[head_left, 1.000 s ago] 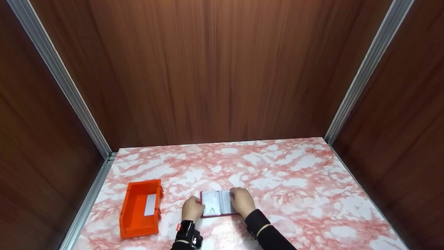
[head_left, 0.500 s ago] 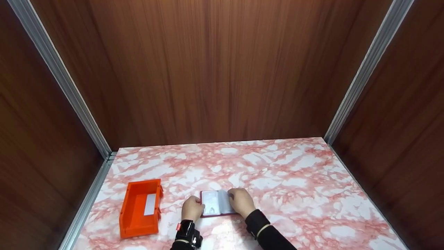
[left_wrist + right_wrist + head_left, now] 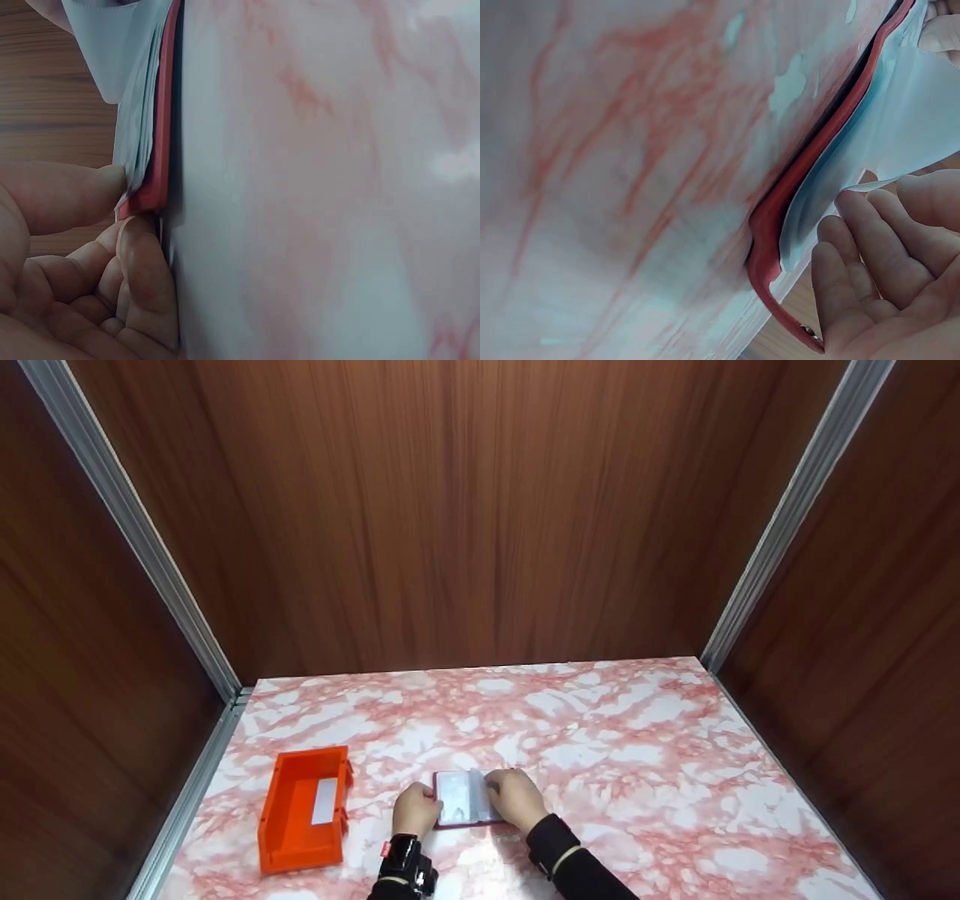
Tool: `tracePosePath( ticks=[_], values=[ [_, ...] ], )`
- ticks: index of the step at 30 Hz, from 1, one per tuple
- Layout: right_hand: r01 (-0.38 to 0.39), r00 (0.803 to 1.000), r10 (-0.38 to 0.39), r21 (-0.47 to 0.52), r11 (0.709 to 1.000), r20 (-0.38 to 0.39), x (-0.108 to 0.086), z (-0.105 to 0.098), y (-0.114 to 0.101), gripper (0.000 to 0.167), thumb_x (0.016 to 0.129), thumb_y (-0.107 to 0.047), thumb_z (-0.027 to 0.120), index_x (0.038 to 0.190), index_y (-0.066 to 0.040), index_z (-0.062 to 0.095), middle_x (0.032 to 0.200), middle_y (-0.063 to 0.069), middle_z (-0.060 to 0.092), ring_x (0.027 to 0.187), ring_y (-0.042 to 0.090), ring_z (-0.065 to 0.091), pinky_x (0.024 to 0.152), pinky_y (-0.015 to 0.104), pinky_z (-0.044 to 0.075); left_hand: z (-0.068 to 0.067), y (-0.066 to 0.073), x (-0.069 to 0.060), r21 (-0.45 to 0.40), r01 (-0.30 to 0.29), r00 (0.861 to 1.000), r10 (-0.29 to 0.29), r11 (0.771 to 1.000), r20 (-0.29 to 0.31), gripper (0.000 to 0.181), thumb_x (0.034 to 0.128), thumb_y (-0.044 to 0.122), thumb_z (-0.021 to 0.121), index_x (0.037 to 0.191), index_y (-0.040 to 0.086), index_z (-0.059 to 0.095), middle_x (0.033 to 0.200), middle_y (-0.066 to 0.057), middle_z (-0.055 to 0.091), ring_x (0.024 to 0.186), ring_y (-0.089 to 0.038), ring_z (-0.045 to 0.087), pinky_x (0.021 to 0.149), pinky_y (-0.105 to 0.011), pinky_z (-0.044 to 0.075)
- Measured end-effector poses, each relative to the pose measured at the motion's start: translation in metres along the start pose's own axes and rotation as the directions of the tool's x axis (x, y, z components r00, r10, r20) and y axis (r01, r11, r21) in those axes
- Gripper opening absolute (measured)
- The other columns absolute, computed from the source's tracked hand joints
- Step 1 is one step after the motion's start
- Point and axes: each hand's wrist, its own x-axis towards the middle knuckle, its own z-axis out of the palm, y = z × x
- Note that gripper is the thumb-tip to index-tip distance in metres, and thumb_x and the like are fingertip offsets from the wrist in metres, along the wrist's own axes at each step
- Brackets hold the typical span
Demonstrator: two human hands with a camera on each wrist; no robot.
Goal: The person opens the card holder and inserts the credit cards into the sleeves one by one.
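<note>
A small red-covered booklet (image 3: pixel 456 799) with clear plastic sleeves lies spread on the table in the head view. At its left edge my left hand (image 3: pixel 416 811) grips cover and sleeves; the left wrist view shows thumb above the sleeves (image 3: pixel 139 127) and curled fingers at the red cover (image 3: pixel 166 112). My right hand (image 3: pixel 519 799) is over the right half, pinching one lifted translucent sleeve (image 3: pixel 919 112) between thumb and fingers, as the right wrist view shows. Beneath that hand lies the red cover (image 3: pixel 817 154), its clasp end curving out.
An orange bin (image 3: pixel 300 810) with a white label inside stands on the left of the pink-and-white marbled table (image 3: pixel 600 720). Brown wood-grain panels (image 3: pixel 480 510) with grey metal corner posts rise behind and at both sides.
My right hand has shifted slightly left with the pinched sleeve, which now stands nearer the middle of the booklet. My left hand keeps its hold at the left edge.
</note>
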Motion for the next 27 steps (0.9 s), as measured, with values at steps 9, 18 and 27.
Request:
tracePosePath(
  ticks=[9, 18, 27],
  values=[
    [0.034, 0.999, -0.035, 0.027, 0.999, 0.028, 0.000, 0.005, -0.008, 0.014, 0.084, -0.002, 0.070, 0.097, -0.004, 0.075, 0.094, 0.006, 0.073, 0.090, 0.027, 0.069, 0.080, 0.040, 0.053, -0.001, 0.002, -0.001, 0.008, -0.006, 1.000, 0.006, 1.000, -0.006, 0.011, 0.0718, 0.005, 0.071, 0.080, 0.001, 0.065, 0.075, -0.009, 0.065, 0.075, -0.032, 0.063, 0.072, -0.045, 0.050],
    [0.072, 0.996, -0.074, 0.046, 0.996, 0.044, -0.001, 0.007, -0.018, 0.016, 0.086, -0.003, 0.068, 0.100, -0.003, 0.075, 0.096, 0.007, 0.073, 0.092, 0.027, 0.068, 0.083, 0.039, 0.053, -0.003, 0.004, 0.000, 0.017, 0.000, 1.000, 0.000, 1.000, 0.003, 0.012, 0.0727, 0.005, 0.073, 0.082, 0.001, 0.066, 0.077, -0.010, 0.067, 0.076, -0.032, 0.064, 0.073, -0.045, 0.050],
    [0.077, 0.994, -0.083, 0.071, 0.994, 0.076, 0.001, 0.013, -0.023, 0.019, 0.086, -0.001, 0.068, 0.104, -0.001, 0.074, 0.100, 0.010, 0.073, 0.096, 0.027, 0.068, 0.086, 0.038, 0.052, -0.003, 0.003, -0.001, 0.012, 0.007, 1.000, -0.007, 1.000, 0.004, 0.014, 0.0716, 0.006, 0.074, 0.081, 0.000, 0.066, 0.076, -0.009, 0.066, 0.075, -0.031, 0.063, 0.073, -0.045, 0.050]
  ],
)
